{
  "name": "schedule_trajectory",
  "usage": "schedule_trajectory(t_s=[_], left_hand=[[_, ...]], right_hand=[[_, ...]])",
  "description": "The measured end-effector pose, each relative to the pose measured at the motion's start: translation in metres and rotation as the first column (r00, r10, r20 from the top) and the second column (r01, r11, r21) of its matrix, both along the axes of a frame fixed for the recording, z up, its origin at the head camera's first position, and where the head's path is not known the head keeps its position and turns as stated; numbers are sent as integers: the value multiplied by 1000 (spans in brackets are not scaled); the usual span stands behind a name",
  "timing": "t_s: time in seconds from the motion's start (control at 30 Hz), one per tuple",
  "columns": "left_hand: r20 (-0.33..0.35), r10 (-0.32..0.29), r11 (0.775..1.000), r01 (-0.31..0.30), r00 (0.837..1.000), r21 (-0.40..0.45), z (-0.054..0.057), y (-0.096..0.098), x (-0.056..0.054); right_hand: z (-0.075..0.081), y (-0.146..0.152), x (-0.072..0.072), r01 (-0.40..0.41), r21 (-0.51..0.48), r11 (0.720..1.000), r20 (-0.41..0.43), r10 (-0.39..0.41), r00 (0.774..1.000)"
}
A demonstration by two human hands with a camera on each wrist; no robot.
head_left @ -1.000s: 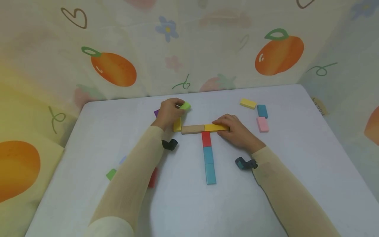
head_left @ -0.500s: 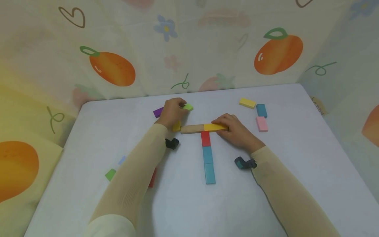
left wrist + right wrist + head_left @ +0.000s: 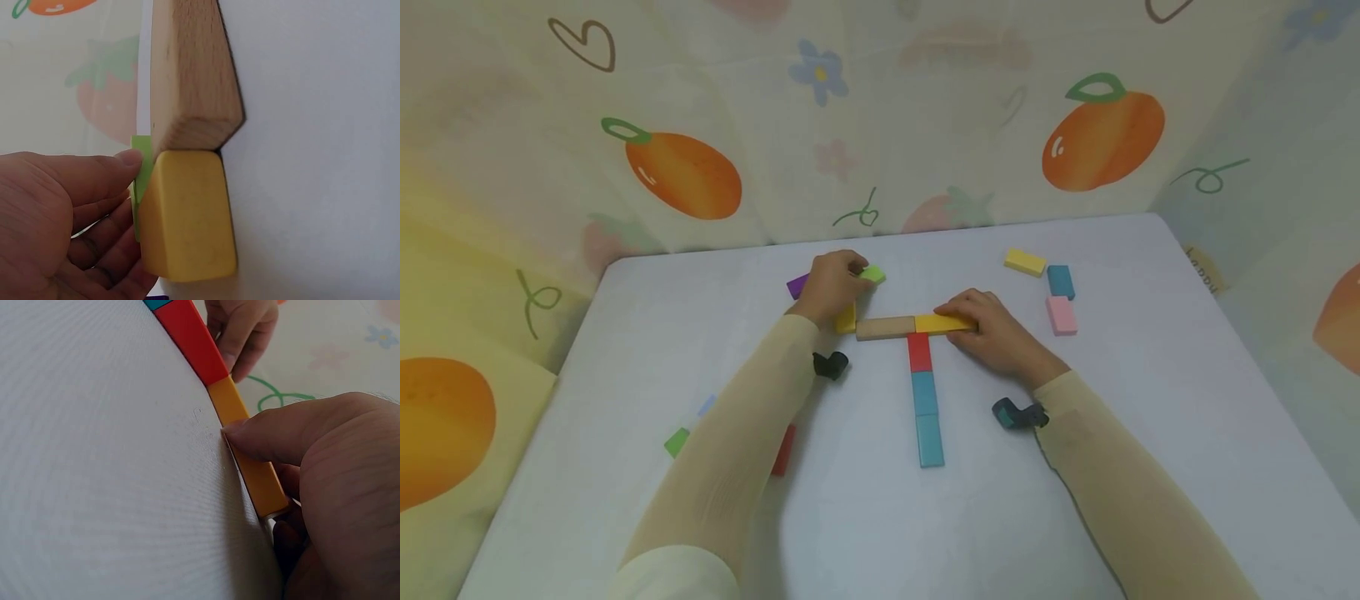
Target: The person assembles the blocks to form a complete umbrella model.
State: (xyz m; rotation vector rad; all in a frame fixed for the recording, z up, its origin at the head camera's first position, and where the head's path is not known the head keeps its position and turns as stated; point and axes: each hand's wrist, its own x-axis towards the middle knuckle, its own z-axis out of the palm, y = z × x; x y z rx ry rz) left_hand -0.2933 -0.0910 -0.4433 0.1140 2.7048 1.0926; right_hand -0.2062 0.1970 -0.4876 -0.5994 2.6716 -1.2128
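My left hand (image 3: 829, 285) pinches a light green block (image 3: 873, 274) between thumb and fingers, just beyond the far end of a yellow block (image 3: 846, 320). The left wrist view has the thumb on the green block (image 3: 143, 159), beside the yellow block (image 3: 194, 215) and a plain wooden block (image 3: 203, 75). From the yellow block, the wooden block (image 3: 885, 328) runs right to an orange-yellow block (image 3: 934, 323). My right hand (image 3: 988, 329) grips that block's right end, thumb on its near side. A red block (image 3: 919, 352) and two blue blocks (image 3: 925, 393) line up towards me below the joint.
At the back right lie a yellow block (image 3: 1025, 262), a dark blue block (image 3: 1061, 282) and a pink block (image 3: 1062, 316). A purple block (image 3: 797, 286) shows behind my left hand. Around my left sleeve lie green (image 3: 676, 442), pale blue (image 3: 707, 406) and red (image 3: 783, 451) blocks, partly covered.
My left hand has shifted slightly right and then back, with the green block now a little lower and nearer the table. The right hand has kept its grip in place.
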Motion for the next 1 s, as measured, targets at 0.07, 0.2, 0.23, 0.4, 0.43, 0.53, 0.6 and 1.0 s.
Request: schedule_trajectory(t_s=[0.07,0.2,0.23,0.4,0.43,0.53,0.6,1.0], left_hand=[[4,2,1000,-2,1000,-5,0,0,0],[15,14,1000,-14,1000,-6,0,-1,-1],[18,15,1000,-15,1000,-7,0,-1,-1],[27,15,1000,-14,1000,-10,1,-2,-2],[28,14,1000,-14,1000,-11,1,-2,-2],[30,14,1000,-14,999,-16,0,-2,-2],[35,19,1000,-18,999,-17,0,-2,-2],[34,20,1000,-19,999,-20,1,-4,-2]], right_hand=[[0,0,0,-5,-1,1000,-2,5,1000],[-1,0,-1,-5,8,1000,-7,5,1000],[-1,1,-1,-4,9,1000,-7,4,1000],[-1,0,-1,-5,5,1000,-4,5,1000],[-1,0,-1,-4,4,1000,-5,4,1000],[-1,0,0,-3,2,1000,-5,3,1000],[-1,0,0,-2,2,1000,-5,2,1000],[-2,1,-1,-7,-2,1000,-17,7,1000]])
